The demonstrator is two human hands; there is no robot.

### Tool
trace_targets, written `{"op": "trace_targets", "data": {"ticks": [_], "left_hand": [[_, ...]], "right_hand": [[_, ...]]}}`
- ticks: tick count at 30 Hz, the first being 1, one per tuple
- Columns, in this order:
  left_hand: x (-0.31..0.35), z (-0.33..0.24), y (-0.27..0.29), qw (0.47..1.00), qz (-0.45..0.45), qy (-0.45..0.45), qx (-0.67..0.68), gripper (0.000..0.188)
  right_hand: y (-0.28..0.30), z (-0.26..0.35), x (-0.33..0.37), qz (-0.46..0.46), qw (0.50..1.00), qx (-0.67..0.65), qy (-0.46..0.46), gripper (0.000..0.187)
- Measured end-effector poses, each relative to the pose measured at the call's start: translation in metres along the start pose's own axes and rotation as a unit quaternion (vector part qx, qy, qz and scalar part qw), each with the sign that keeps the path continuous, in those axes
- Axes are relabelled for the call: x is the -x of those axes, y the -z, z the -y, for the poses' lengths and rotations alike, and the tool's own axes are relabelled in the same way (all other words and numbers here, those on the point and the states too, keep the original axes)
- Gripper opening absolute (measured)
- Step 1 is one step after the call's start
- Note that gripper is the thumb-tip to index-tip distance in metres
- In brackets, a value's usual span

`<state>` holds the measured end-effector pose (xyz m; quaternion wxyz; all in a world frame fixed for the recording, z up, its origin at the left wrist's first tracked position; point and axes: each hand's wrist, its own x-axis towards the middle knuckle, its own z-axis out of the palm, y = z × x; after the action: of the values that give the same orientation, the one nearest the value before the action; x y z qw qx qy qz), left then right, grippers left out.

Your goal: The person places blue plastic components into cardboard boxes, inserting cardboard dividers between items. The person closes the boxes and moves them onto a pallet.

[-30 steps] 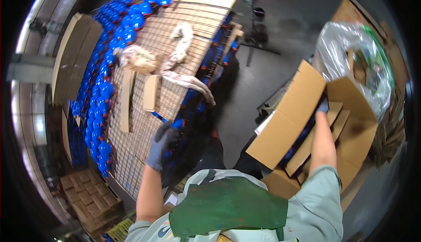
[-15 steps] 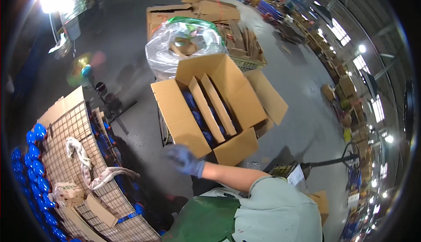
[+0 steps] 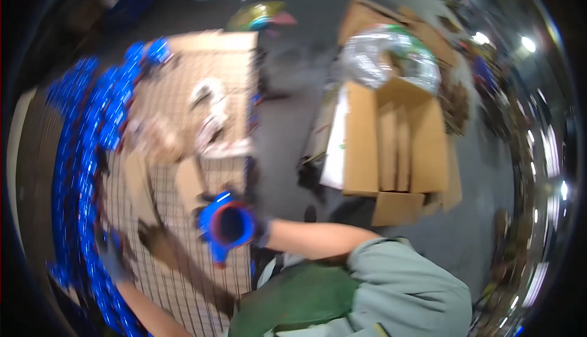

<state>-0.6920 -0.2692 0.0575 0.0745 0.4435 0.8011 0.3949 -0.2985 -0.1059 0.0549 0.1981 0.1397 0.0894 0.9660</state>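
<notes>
My right hand, in a dark blue-grey glove, is closed on a blue pipe fitting. The fitting is hollow with a round mouth, a reddish inner rim and a short side branch. It is held above the near right part of a wire-mesh rack top. At the rack's left side my gloved left hand reaches to a dense row of similar blue fittings. Motion smears its fingers, so whether it grips one cannot be told. Shadows of an arm and hand fall across the mesh.
An open cardboard box with upright dividers stands to the right, beyond a floor gap. Behind it are a clear plastic-wrapped roll and flattened cardboard. A white twisted cloth and cardboard strips lie on the mesh.
My view has swung left, so the rack sits more central and the box farther right. My right hand, empty-looking before, now holds a blue pipe fitting. My left hand has come into view.
</notes>
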Motion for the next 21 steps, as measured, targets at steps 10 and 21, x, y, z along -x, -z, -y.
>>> {"op": "trace_targets", "data": {"ticks": [10, 21], "left_hand": [[-0.02, 0.071, 0.012, 0.992, 0.023, 0.092, -0.084, 0.08], [0.163, -0.219, -0.216, 0.699, 0.248, 0.265, 0.616, 0.085]], "right_hand": [[-0.053, 0.049, 0.211, -0.441, 0.801, 0.377, 0.15, 0.066], [-0.137, 0.181, 0.328, -0.273, 0.771, 0.366, 0.444, 0.068]]}}
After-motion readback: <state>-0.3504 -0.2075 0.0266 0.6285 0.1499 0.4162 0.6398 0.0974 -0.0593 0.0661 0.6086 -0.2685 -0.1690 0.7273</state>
